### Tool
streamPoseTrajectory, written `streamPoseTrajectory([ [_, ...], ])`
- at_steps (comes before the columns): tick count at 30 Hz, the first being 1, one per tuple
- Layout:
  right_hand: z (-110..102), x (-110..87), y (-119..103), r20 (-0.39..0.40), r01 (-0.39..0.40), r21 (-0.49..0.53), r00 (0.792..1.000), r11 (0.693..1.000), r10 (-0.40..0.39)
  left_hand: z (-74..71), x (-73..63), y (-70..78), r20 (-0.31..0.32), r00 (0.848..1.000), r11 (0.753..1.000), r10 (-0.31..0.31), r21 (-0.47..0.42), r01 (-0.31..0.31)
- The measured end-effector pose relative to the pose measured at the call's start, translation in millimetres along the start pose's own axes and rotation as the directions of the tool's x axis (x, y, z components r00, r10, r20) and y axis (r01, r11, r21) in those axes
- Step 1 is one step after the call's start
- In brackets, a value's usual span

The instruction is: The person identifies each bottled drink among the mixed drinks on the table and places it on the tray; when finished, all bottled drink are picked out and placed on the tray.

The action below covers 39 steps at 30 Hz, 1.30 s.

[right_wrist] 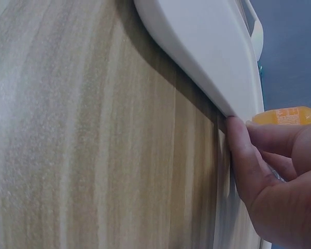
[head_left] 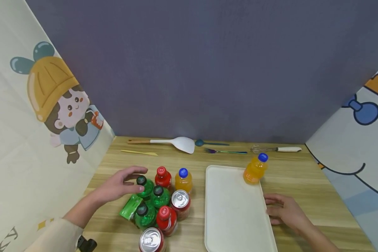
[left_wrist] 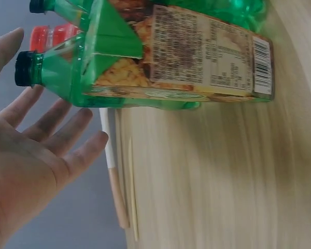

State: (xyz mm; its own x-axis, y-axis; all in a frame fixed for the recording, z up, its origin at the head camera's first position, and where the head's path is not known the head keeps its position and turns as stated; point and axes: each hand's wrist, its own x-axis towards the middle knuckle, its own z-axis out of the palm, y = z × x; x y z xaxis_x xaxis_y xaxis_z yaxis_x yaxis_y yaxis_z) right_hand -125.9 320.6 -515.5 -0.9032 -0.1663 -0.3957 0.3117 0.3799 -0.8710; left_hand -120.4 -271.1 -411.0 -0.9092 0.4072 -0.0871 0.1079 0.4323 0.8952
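My left hand [head_left: 126, 183] reaches over a cluster of drinks, its fingers spread about the black-capped neck of a green bottle [head_left: 147, 187]. In the left wrist view the palm faces this bottle [left_wrist: 59, 78], with a gap between fingers and bottle. A green snack box [head_left: 131, 206] stands beside it. At the right edge of the white tray [head_left: 233, 206], my right hand [head_left: 283, 211] touches the rim with its fingertips. An orange drink bottle [head_left: 254, 171] with a blue cap stands at the tray's far right corner.
Beside the left hand stand more green bottles [head_left: 160, 197], red-capped bottles [head_left: 163, 178], another orange drink bottle [head_left: 184, 182] and soda cans [head_left: 180, 201]. Along the back wall lie a white spatula [head_left: 182, 144], a blue spoon [head_left: 200, 142], a fork [head_left: 225, 152] and a whisk [head_left: 280, 149].
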Motion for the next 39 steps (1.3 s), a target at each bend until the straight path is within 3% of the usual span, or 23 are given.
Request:
streamPoseTrajectory([
  [11, 2.2, -0.7, -0.9, -0.029, -0.015, -0.001, 0.999, 1.0, 0.015, 5.0, 1.9, -9.1, 0.024, 0.999, 0.998, -0.044, 0.045, 0.043],
  [25, 3.5, -1.0, -4.7, -0.036, -0.038, -0.019, 0.999, 0.999, 0.037, 5.5, 8.2, -17.1, 0.021, 0.999, 0.998, -0.034, 0.052, 0.033],
  [39, 2.5, -2.0, -5.8, -0.023, -0.027, -0.021, 0.999, 0.999, 0.027, 7.1, 9.9, -24.3, -0.07, 0.997, 0.999, -0.008, 0.052, 0.011],
])
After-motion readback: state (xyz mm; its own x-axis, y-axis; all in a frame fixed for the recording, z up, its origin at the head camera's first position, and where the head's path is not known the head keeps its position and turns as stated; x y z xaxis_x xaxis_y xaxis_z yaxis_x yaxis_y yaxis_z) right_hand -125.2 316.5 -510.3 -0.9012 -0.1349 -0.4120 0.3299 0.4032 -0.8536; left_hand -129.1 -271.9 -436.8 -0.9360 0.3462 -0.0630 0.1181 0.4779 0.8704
